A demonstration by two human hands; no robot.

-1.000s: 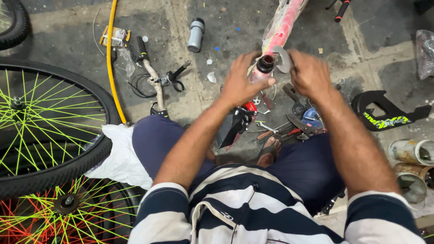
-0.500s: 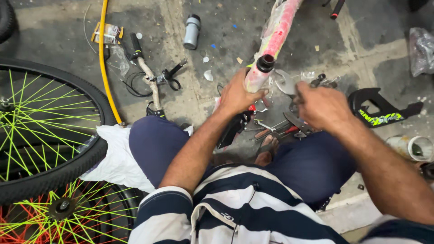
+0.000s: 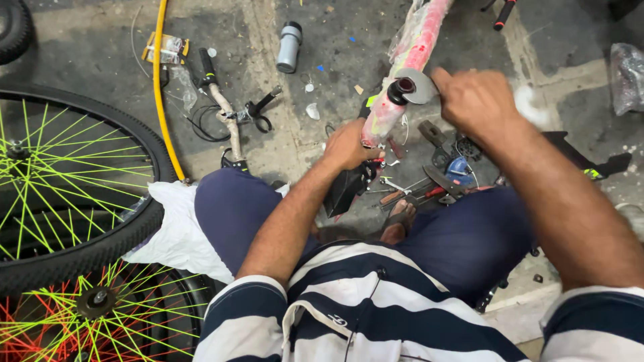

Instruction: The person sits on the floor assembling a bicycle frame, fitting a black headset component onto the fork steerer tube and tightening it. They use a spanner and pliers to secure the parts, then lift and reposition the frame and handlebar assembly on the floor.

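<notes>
Seen from the head camera, looking down at 2 bare arms over blue trousers and a striped shirt.

Left hand point(image 3: 347, 146) curled tight around the lower part of a pink bike frame tube point(image 3: 410, 60), fingers wrapped and pressed on it. Tube wrapped in clear plastic, tilted, running from the top of the view down toward the lap, just in front of the knees. Black round end point(image 3: 401, 88) on the tube, pointing up.

Right hand point(image 3: 477, 100) closed in a fist, pinching a flat grey metal ring point(image 3: 417, 86) by its edge. Ring touching the black end of the tube (right beside it, partly over it).

On the grey floor under the hands, a pile of tools point(image 3: 429, 184): spanners and a red-handled one, close together between the legs. A bare foot in a sandal point(image 3: 400, 220) just below the tools.

Further up the floor, a grey can point(image 3: 290, 47) lying on its side, well apart from the hands. Near it, a handlebar point(image 3: 225, 114) with a black grip and a brake lever. A yellow hose point(image 3: 161, 87) running down the left side.

On the left, 1 big black wheel with green spokes point(image 3: 60, 181), a white cloth point(image 3: 176, 228) by it, and 1 more wheel with red and green spokes point(image 3: 94, 308) below.
</notes>
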